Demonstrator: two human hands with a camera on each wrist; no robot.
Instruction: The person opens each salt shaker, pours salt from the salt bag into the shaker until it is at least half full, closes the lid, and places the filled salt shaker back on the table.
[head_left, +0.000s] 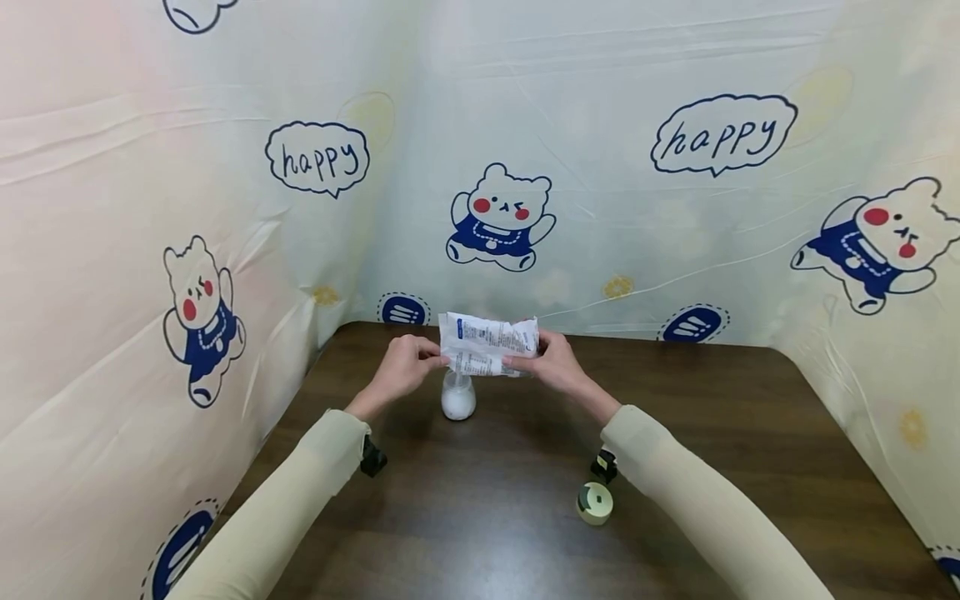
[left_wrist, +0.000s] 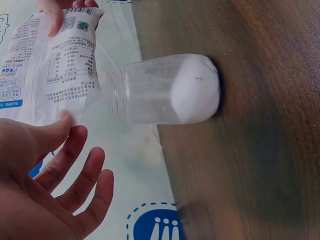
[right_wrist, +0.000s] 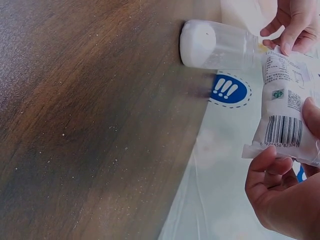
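A white printed bag of what looks like salt [head_left: 487, 343] is held lengthwise in both hands above a clear glass jar [left_wrist: 150, 90]. My left hand [head_left: 405, 367] pinches the bag's corner near the jar's mouth between thumb and forefinger, its other fingers loosely bent in the left wrist view. At the opposite, barcoded end, my right hand [right_wrist: 290, 190] grips the bag with the thumb on its face. The bag's corner hangs at the mouth of the upright jar. White grainy stuff [left_wrist: 197, 90] fills the jar's lower part.
On the dark wooden table [head_left: 480, 517], a small round pale-yellow thing [head_left: 595, 503], perhaps a lid, lies near the right forearm. White grains [right_wrist: 115, 129] are scattered over the tabletop. A printed cloth [head_left: 600, 208] hangs around the back and sides.
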